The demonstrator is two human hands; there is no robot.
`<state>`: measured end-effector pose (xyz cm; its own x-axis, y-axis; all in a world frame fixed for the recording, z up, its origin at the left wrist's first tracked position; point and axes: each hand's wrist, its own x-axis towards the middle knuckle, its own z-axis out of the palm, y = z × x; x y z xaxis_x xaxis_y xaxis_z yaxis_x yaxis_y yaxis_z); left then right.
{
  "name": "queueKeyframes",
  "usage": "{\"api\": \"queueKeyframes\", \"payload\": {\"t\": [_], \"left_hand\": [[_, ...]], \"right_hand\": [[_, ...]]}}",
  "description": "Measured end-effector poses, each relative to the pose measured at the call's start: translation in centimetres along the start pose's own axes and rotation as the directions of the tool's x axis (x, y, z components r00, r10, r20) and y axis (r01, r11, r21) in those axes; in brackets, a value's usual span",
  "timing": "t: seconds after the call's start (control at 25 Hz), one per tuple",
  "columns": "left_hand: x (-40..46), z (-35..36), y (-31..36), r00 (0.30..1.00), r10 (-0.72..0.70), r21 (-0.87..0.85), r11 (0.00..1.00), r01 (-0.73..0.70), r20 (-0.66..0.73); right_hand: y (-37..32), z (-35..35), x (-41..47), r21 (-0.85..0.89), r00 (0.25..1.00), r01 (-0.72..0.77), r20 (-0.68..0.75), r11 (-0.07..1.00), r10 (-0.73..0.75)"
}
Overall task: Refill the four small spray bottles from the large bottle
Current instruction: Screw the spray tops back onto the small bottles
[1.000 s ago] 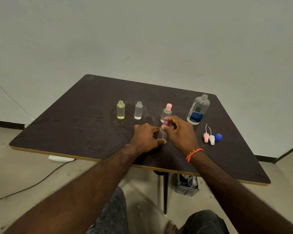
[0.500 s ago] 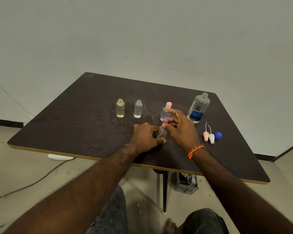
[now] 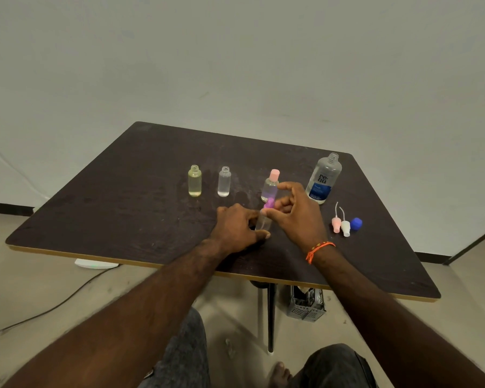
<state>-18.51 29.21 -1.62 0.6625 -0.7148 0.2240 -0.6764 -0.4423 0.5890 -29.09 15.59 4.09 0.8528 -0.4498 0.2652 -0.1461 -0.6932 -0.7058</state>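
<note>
At the tabletop's (image 3: 151, 169) near middle the bottle (image 3: 263, 222) stands upright, left hand (image 3: 237, 229) gripping its body, right fingers (image 3: 282, 206) pinching the purple cap (image 3: 269, 204) directly above, on its vertical axis

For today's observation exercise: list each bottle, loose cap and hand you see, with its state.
Yellow bottle: uncapped, upright.
Clear bottle: uncapped, upright.
Pink-capped bottle: capped, upright.
Purple-capped bottle: held.
Large bottle: uncapped, upright.
Loose caps: lying.
Left hand: gripping bottle.
Right hand: pinching purple cap.
</note>
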Motion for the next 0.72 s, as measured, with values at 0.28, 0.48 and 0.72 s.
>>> {"api": "queueKeyframes", "payload": {"t": [0.28,0.48,0.72], "left_hand": [[0.03,-0.27,0.28,0.999,-0.015,-0.011,1.0,0.015,0.034],[-0.06,0.01,0.31,0.999,-0.038,0.003,0.999,0.038,-0.006],[-0.01,0.11,0.16,1.0,-0.011,0.036,0.999,0.011,-0.001]], "right_hand": [[-0.26,-0.62,0.08,0.084,0.995,0.013,0.101,0.996,-0.022],[-0.64,-0.23,0.3,0.029,0.994,0.003,0.106,1.0,-0.006],[-0.74,0.13,0.47,0.044,0.993,-0.027,0.115,0.999,0.022]]}}
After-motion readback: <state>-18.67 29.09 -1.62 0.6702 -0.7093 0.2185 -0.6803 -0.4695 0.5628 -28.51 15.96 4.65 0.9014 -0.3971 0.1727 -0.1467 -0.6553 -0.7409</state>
